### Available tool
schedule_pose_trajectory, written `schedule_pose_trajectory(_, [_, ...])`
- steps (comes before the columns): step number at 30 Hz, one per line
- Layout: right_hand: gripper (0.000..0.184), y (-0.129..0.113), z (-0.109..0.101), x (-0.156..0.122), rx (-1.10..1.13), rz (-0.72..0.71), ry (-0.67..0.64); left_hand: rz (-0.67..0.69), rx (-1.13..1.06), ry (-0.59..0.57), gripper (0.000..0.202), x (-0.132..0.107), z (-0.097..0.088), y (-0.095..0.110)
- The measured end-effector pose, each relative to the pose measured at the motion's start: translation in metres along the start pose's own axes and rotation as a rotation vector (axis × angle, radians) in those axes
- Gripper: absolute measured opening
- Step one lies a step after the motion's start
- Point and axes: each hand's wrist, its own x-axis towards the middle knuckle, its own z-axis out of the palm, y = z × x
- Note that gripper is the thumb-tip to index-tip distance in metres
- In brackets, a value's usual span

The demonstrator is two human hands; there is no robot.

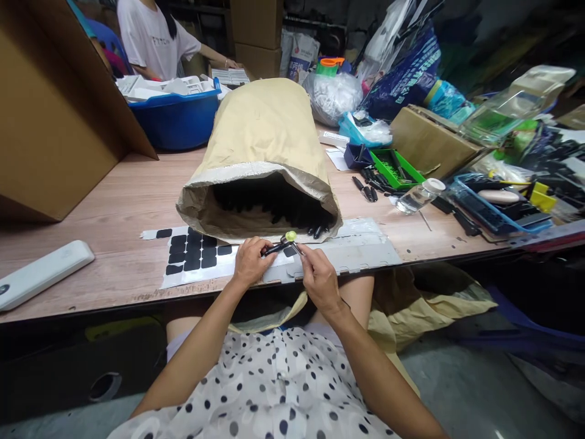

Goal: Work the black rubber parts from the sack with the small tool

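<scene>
In front of the open paper sack (265, 131), my left hand (249, 262) is closed around a slim black stick-shaped part (273, 249) that points to the right. My right hand (320, 277) pinches a thin shiny rod-like piece (297, 249), its tip close to the black part's end. A small yellow-green round thing (291, 236) shows just above where the two pieces meet; whether it is attached to either I cannot tell. Many black parts (278, 201) lie inside the sack's mouth. Left of my left hand lies a white sheet with black rounded stickers (192, 251).
A white long device (46, 274) lies at left, near a large cardboard box (55, 122). Behind are a blue basin (178, 119) and another person (155, 36). At right stand a green tray (397, 169), a clear bottle (419, 196) and a blue basket (493, 210).
</scene>
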Motion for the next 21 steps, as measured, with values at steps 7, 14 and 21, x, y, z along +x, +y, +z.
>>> schedule_pose_trajectory(7, [0.037, -0.009, 0.002, -0.001, -0.123, -0.022, -0.046, -0.011, 0.011, 0.001, 0.010, 0.001, 0.003, 0.001])
schedule_pose_trajectory(14, [0.038, -0.015, 0.009, -0.009, -0.079, -0.084, -0.040, -0.025, 0.012, 0.008, 0.008, 0.000, 0.002, 0.003])
schedule_pose_trajectory(21, [0.036, 0.014, 0.012, 0.017, -0.224, -0.044, 0.011, 0.003, 0.031, 0.033, 0.008, 0.000, 0.005, 0.002])
